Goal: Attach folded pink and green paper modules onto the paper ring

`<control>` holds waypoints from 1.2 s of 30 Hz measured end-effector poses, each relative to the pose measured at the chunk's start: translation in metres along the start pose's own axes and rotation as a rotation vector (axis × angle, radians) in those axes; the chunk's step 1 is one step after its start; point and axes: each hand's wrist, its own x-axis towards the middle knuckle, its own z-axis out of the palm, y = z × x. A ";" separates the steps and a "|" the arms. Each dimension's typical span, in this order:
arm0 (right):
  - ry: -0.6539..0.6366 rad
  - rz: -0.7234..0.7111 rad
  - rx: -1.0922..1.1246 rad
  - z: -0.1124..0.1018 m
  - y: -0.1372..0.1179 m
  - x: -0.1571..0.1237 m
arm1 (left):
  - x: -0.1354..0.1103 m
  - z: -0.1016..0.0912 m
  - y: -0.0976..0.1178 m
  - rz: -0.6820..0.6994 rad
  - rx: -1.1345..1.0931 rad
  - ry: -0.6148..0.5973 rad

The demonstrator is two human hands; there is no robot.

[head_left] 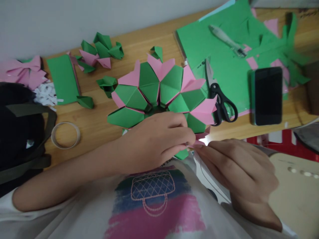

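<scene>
Pink paper flap point(198, 143) is pinched by the left hand point(164, 139), fingers curled tight, and the right hand point(239, 166), thumb and fingertips drawn together. Both meet at the near right of the green-and-pink paper ring point(171, 87), by the table's near edge. A hard tug could pull neighbouring folds apart; too firm a pinch might crease them. Scissors point(214, 89) and phone point(267, 96) lie rightward on the wooden table point(93, 131), before a pale wall point(74, 20).

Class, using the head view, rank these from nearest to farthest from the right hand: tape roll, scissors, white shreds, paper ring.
1. Paper ring: at the fingertips of the right hand.
2. Scissors: right of the ring.
3. Tape roll: left of the ring.
4. White shreds: farther left and back.
</scene>
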 end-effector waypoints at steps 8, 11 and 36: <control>-0.016 0.012 -0.006 -0.002 0.001 0.000 | -0.001 0.001 -0.002 0.028 0.003 0.033; -0.007 -0.008 0.013 -0.002 0.001 0.000 | -0.001 0.000 -0.001 0.032 0.030 0.031; -0.020 -0.002 -0.006 -0.002 0.000 0.000 | 0.004 -0.004 -0.006 0.221 0.455 -0.017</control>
